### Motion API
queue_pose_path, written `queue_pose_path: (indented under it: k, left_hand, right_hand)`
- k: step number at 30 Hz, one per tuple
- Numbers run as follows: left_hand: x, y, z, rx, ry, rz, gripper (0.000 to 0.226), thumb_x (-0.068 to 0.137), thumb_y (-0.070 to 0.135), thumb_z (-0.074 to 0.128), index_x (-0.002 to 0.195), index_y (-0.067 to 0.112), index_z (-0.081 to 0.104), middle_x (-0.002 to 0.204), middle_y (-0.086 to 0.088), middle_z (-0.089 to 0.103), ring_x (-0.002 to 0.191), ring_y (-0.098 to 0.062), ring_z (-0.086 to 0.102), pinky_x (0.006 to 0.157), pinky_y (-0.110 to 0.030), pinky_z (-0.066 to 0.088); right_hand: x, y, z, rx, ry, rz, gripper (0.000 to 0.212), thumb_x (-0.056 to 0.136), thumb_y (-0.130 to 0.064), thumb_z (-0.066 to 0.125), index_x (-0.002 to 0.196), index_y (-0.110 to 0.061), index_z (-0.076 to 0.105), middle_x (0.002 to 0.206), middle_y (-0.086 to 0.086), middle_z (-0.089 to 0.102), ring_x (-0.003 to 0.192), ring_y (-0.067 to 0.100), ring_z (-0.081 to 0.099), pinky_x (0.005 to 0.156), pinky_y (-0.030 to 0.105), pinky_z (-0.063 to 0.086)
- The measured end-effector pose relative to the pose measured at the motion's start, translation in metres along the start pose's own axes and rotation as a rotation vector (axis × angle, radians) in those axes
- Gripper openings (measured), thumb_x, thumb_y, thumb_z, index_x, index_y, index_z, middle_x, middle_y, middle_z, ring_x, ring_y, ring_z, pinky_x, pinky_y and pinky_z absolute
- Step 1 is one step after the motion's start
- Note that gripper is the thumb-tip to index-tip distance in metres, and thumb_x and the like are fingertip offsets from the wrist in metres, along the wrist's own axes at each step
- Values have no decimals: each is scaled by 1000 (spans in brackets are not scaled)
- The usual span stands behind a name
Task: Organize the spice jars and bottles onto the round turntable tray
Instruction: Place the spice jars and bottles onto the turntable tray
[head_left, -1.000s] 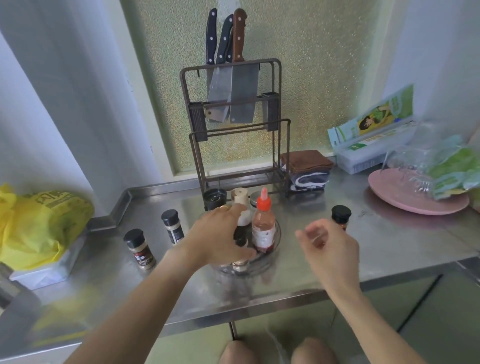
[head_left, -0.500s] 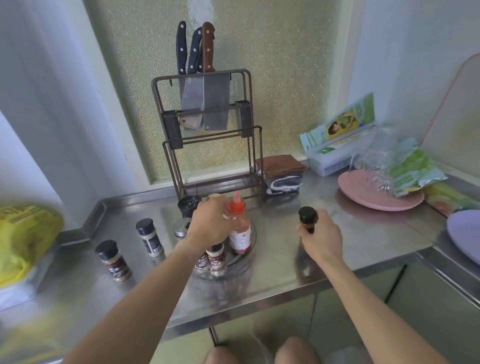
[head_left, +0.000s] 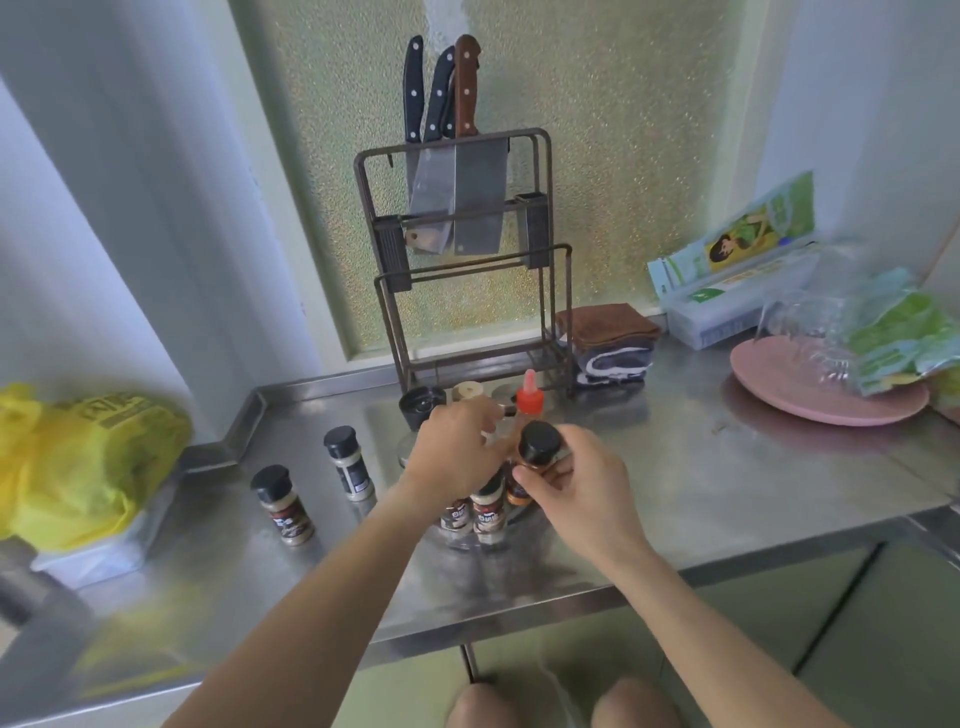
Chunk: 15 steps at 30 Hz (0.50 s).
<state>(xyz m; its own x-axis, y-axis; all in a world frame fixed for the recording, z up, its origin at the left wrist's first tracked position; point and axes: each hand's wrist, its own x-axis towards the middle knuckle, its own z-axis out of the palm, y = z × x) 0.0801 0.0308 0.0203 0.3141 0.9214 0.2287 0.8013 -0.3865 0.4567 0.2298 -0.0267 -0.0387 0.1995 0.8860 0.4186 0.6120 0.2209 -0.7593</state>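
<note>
Two jars (head_left: 474, 512) already stood at the near edge of the clear turntable (head_left: 457, 540), at the centre of the worktop (head_left: 727, 483), with a red-capped bottle (head_left: 530, 400) towards its 12 o'clock. The right hand (head_left: 576, 483) had its grip closed around a black-lidded jar (head_left: 535, 457) with orange contents, held over the tray's 3 o'clock side. Space looked tight; lowering it carelessly could topple neighbours. The left hand (head_left: 457, 452) hovered over the tray with fingers curled; whether it held anything could not be told. Two more jars (head_left: 311, 493) waited at 9 o'clock.
</note>
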Motion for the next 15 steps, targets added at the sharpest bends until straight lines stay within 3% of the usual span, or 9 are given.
queue_pose_path:
  k: [2, 4, 8, 12, 15]
  left_hand:
    - [-6, -12, 1, 93, -20, 18, 26, 99, 34, 62, 93, 13, 76, 90, -2, 75, 90, -29, 71, 75, -34, 53]
    - [-10, -18, 5, 155, -13, 27, 37, 102, 33, 56, 78, 9, 69, 76, -5, 67, 79, -32, 66, 65, -33, 43]
    - [-11, -19, 9, 144, 17, 88, 42, 106, 29, 49, 69, 10, 55, 78, -14, 70, 76, -35, 63, 69, -40, 50]
    - [-10, -25, 11, 80, 80, 105, 34, 106, 25, 49, 79, 7, 59, 82, -11, 70, 81, -34, 64, 67, -38, 43]
    - [-21, -36, -4, 3, 237, 98, 23, 104, 25, 55, 105, 14, 75, 103, -1, 77, 96, -24, 70, 80, -32, 52]
  right_hand:
    - [0, 2, 9, -19, -16, 11, 44, 78, -27, 86, 114, -28, 61, 99, -10, 71, 81, 9, 69, 79, 34, 60]
    - [0, 4, 14, -70, -40, 37, 49, 75, -26, 88, 114, -27, 57, 99, -10, 73, 82, 12, 71, 79, 34, 59]
    - [3, 5, 20, -179, -90, 42, 42, 74, -30, 88, 107, -26, 61, 87, -10, 73, 76, 11, 69, 73, 33, 58]
    - [3, 0, 21, -217, -117, 37, 39, 75, -30, 86, 105, -25, 63, 87, -9, 73, 75, 12, 69, 71, 30, 56]
    - [-3, -5, 17, -239, -132, 65, 48, 73, -31, 87, 111, -25, 58, 89, -14, 70, 75, 10, 68, 73, 30, 56]
